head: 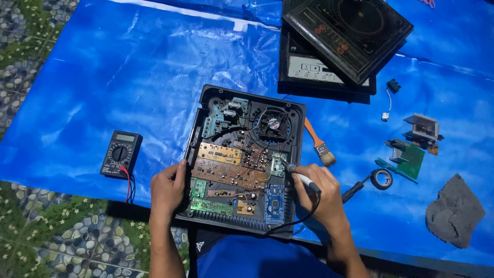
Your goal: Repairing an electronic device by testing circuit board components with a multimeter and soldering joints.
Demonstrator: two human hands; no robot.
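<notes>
An opened black cooker base [206, 103] lies on a blue tarp, showing circuit boards [229, 163] and a small fan [272, 125]. My left hand [167, 190] grips the base's left edge near its front corner. My right hand [321, 190] holds a pen-shaped soldering iron [302, 177] with a black cord; its tip rests on the boards at the right side of the base.
A black multimeter [121, 153] with red and black leads lies to the left. Two black cooktop units [345, 36] are stacked at the back. A paintbrush [319, 144], tape roll [382, 178], loose boards [411, 154] and a grey cloth [455, 208] lie to the right.
</notes>
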